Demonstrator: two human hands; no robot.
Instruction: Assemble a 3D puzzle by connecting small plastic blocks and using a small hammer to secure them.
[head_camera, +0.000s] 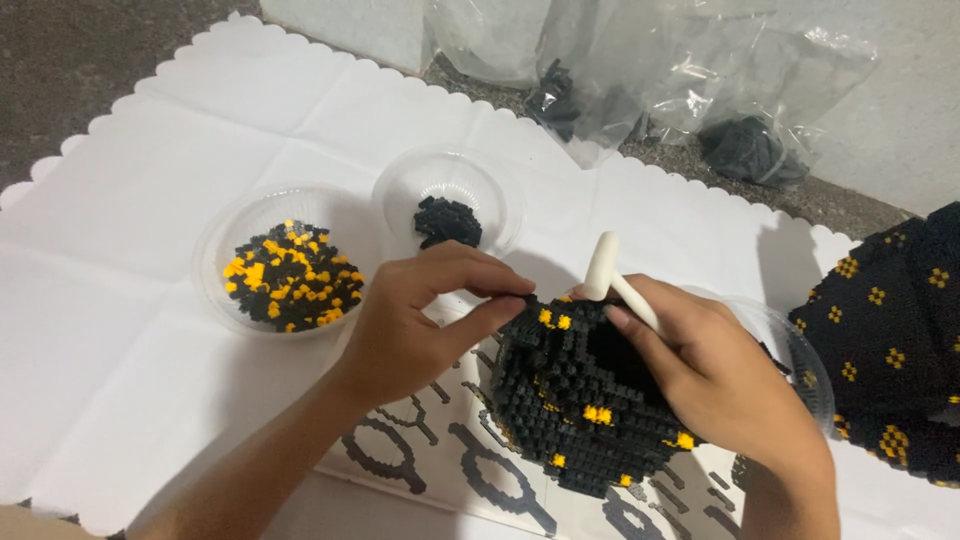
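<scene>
Two hands (560, 340) over white scalloped cloth (150, 200) (grey floor).

Two clear bowls (280, 205) of small bricks, white cloth (120, 300), plastic bags (640, 70)

black-and-yellow brick piece (890, 340) cut off at right edge; instruction sheet (440, 450) partly hidden.

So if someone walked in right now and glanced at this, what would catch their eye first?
Most likely the rounded black brick model dotted with yellow, low in the middle, with the left hand pinching at its top edge and the right hand holding a white tool against it. Next, the clear bowl of black and yellow bricks to the left on the white scalloped sheet.
</scene>
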